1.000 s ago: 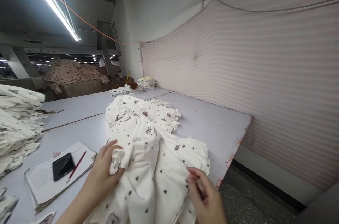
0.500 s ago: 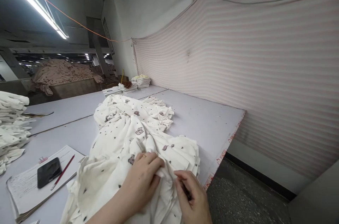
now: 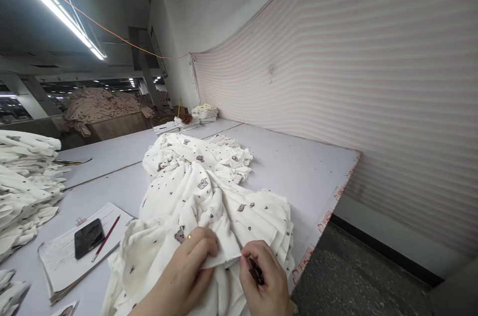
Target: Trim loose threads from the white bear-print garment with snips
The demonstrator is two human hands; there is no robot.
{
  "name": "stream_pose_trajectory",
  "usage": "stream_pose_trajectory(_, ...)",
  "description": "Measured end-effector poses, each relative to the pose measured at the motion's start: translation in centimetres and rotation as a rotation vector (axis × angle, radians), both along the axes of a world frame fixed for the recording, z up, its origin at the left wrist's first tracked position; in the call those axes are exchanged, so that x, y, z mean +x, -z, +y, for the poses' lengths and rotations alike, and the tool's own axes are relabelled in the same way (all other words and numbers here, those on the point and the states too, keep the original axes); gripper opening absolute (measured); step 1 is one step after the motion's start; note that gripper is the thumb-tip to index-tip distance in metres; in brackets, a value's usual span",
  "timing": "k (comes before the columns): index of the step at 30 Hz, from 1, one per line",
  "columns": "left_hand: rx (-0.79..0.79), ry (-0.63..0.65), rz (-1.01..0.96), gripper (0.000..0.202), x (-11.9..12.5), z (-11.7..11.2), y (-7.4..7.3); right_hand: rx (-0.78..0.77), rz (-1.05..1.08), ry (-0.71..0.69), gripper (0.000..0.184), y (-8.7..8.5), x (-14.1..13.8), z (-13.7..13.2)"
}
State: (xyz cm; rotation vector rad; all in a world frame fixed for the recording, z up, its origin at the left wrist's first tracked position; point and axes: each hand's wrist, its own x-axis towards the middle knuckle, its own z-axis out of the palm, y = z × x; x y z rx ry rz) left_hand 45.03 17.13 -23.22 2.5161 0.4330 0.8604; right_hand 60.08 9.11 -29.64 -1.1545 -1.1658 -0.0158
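Observation:
A heap of white printed fabric pieces [image 3: 168, 201], dotted with small dark marks and animal figures, lies on the table in front of me. My left hand [image 3: 194, 261], with a ring on one finger, is closed on a fold of this fabric. Thumb and forefinger of my right hand [image 3: 265, 276] pinch the edge of the same fold, so it stretches between both hands. Inside the curled right palm sits a small dark tool [image 3: 256, 272], mostly hidden; its kind cannot be made out.
Left of the heap, a black phone [image 3: 89, 239] and a red pencil [image 3: 106, 238] lie on a pad of written paper [image 3: 61, 266]. More white fabric [image 3: 26, 181] is piled at far left. Folded stacks [image 3: 204, 113] stand at the back. The table edge [image 3: 324, 221] drops off at right.
My hands have drawn a fabric edge up between them; the right fingertips now pinch it. The view has shifted slightly, so the scene sits further right.

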Motion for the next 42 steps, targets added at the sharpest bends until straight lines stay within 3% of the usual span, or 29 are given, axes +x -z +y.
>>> stream_pose_trajectory(2,-0.077,-0.031,0.004,0.013,-0.4,-0.1,0.2,0.005,-0.048,0.037,0.008,0.3,0.4,0.3)
stream_pose_trajectory(4,-0.297,-0.06,0.039,0.006,-0.4,-0.2,-0.1,-0.038,-0.099,0.09,0.008,0.5,0.6,0.7)
stream_pose_trajectory(7,-0.548,-0.103,0.095,0.02,-0.1,-0.1,-1.2,-0.15,-0.136,0.112,0.007,-0.2,0.6,1.2)
stream_pose_trajectory(13,-0.723,-0.084,0.01,0.024,0.6,0.0,-2.1,-0.147,-0.053,-0.139,0.011,-1.7,0.6,0.6)
stream_pose_trajectory(17,-0.752,-0.031,0.042,0.027,0.9,-0.2,-1.8,-0.113,-0.06,-0.164,0.011,-1.2,0.6,0.8)
stream_pose_trajectory(22,-0.703,-0.138,0.155,0.031,1.8,-0.6,-1.6,-0.203,0.008,-0.1,0.017,-1.3,0.5,1.1)
stream_pose_trajectory(26,-0.773,-0.177,0.041,0.036,2.4,-0.8,-1.7,-0.274,0.167,-0.12,0.023,-1.8,1.0,0.4)
stream_pose_trajectory(30,-0.811,-0.188,-0.041,0.039,2.7,-0.9,-1.4,-0.3,0.109,-0.161,0.024,-1.0,1.7,-0.5)
stream_pose_trajectory(36,-0.687,-0.207,-0.014,0.037,2.8,-0.7,-0.3,-0.333,0.087,-0.169,0.023,-0.6,1.2,0.0)
stream_pose_trajectory(42,-0.592,-0.243,0.042,0.035,2.8,-0.5,-0.2,-0.307,0.103,-0.203,0.022,-0.9,1.3,0.1)
